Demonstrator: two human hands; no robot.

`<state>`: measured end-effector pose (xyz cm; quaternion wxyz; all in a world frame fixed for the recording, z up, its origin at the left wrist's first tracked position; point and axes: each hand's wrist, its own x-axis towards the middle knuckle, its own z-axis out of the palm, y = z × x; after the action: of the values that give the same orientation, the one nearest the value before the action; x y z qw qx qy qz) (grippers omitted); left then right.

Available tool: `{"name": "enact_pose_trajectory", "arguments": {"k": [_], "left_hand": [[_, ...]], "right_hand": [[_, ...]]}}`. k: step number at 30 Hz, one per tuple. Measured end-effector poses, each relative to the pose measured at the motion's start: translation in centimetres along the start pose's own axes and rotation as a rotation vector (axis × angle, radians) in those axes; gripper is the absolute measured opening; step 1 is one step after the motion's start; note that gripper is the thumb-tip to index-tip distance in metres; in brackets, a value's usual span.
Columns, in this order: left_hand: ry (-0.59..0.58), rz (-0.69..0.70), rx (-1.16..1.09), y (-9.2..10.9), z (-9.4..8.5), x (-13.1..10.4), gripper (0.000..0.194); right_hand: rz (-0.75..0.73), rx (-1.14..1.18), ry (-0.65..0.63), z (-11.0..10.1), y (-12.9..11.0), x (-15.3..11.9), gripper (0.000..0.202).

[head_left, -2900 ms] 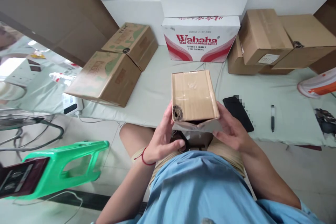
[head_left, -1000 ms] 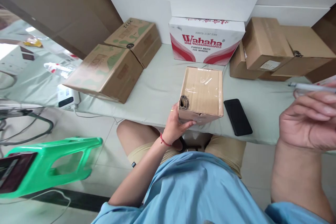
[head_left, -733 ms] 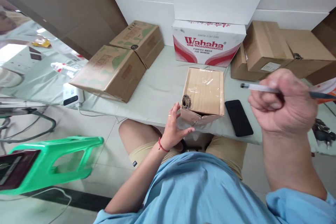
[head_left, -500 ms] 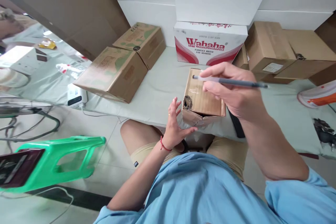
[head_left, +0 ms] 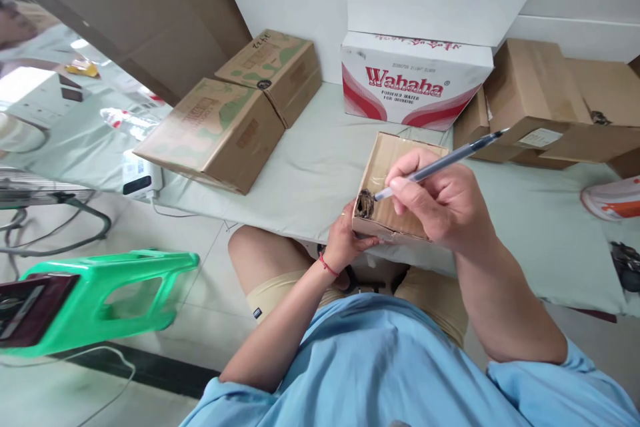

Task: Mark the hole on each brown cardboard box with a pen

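A small cardboard box (head_left: 383, 163) sits at the table's near edge in front of me. Its near left corner has a dark, ragged hole (head_left: 366, 204). My left hand (head_left: 345, 240) grips that corner, with the thumb along the near side and the fingers on the left side. Between the thumb and fingers of my right hand (head_left: 440, 197) is a pen (head_left: 440, 163), tilted, with its back end up to the right. Its tip is beside the ragged hole; whether it touches the cardboard I cannot tell. My right hand covers the box's right part.
Behind stands a white and red Wahaha carton (head_left: 415, 83). Two brown cartons (head_left: 200, 127) are at the left, more brown boxes (head_left: 540, 90) at the right. A white device (head_left: 141, 173) with a cable lies on the table's left edge. A green stool (head_left: 90, 293) stands on the floor.
My left hand has gone from spread beside the box to gripping its near left corner. My right hand has brought the pen tip down and nearer, beside the ragged hole.
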<state>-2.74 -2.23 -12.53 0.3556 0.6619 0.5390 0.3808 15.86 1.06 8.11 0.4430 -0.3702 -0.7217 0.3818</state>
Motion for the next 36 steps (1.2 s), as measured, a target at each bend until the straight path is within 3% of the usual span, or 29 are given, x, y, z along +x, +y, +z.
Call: {"name": "enact_pose_trajectory", "arguments": {"k": [4,9,13,19,22,24,29,34,36], "left_hand": [[0.02,0.016,-0.015,0.1,0.0,0.2,0.069],[0.026,0.029,-0.02,-0.1,0.0,0.1,0.072],[0.021,0.033,-0.012,-0.2,0.0,0.0,0.086],[0.02,0.02,0.005,-0.1,-0.1,0.0,0.08],[0.02,0.014,0.013,0.0,-0.1,0.0,0.075],[0.018,0.011,0.018,0.2,-0.2,0.0,0.072],[0.018,0.009,0.02,0.2,-0.2,0.0,0.084],[0.014,0.023,0.024,-0.1,-0.1,0.0,0.082],[0.014,0.024,0.026,-0.2,-0.1,0.0,0.081]], "right_hand": [[-0.079,0.056,0.096,0.3,0.7,0.1,0.04],[0.001,0.12,0.137,0.1,1.1,-0.1,0.028],[-0.036,0.103,0.163,0.2,1.1,-0.2,0.048],[-0.081,0.3,0.304,0.3,1.9,-0.6,0.027],[-0.132,0.5,0.177,-0.2,2.1,-0.5,0.045],[-0.14,0.503,0.113,-0.3,2.1,-0.5,0.052],[-0.11,0.429,0.241,0.2,1.9,-1.1,0.016],[-0.045,0.518,0.101,0.0,1.3,-1.1,0.044],[0.003,0.433,0.068,-0.3,1.2,-0.9,0.047]]}}
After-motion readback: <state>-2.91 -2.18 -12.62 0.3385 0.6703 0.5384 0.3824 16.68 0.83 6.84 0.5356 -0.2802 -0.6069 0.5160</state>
